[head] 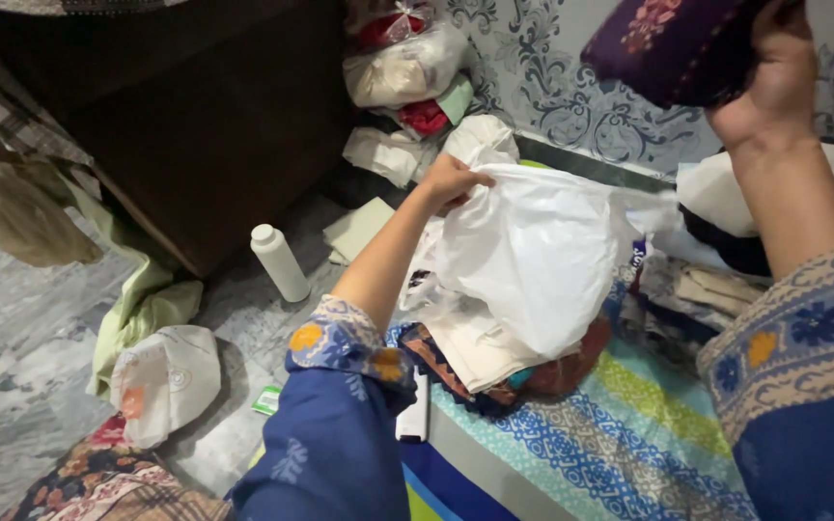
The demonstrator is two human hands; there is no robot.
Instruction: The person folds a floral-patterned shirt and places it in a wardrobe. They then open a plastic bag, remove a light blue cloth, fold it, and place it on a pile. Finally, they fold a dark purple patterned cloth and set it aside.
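My left hand (pixel 451 180) grips the top edge of a white plastic bag (pixel 533 256) and holds it up over a pile of folded cloth (pixel 494 362). My right hand (pixel 769 77) is raised at the upper right and holds a folded dark purple cloth (pixel 673 43) with a pink pattern. Both my sleeves are blue with floral cuffs. The bag hangs above a striped, patterned blue and green mat (pixel 620 444).
A white bottle (pixel 279 262) stands on the grey floor by a dark wooden cabinet (pixel 195 125). Filled plastic bags (pixel 403 72) are heaped against the patterned wall. A white bag (pixel 166 381) and green cloth (pixel 142 309) lie at left. More folded clothes (pixel 716 285) sit at right.
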